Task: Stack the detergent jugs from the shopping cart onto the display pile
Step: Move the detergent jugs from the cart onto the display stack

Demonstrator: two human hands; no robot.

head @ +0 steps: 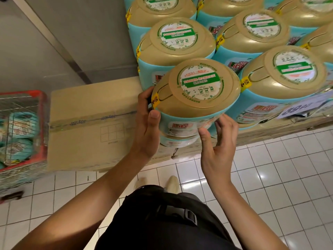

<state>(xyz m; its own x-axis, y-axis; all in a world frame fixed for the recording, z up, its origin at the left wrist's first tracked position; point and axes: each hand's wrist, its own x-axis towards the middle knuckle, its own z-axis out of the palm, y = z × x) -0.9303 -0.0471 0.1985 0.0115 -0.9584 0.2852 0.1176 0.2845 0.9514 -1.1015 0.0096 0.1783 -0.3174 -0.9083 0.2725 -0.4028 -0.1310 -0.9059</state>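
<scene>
Jug (196,91): front corner of the pile (178,42), resting on a lower jug (177,141).
Left hand (147,123): fingers clasp its side.
Right hand (219,147): fingers spread loose at its base.
Risk: seated off-centre, it could topple forward.

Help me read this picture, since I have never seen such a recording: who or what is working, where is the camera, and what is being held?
There is no machine here. A person works with bare hands, and the one camera sits on their head, looking forward and down. The left hand grips the side of a teal plastic detergent jug with a tan domed lid, thumb on its front. The right hand touches its lower right side with loosely bent fingers. The jug is at the front of the display pile of matching jugs. To the left stands a red-rimmed wire shopping cart holding more jugs, beside a brown cardboard box. Below is a white tiled floor.
</scene>
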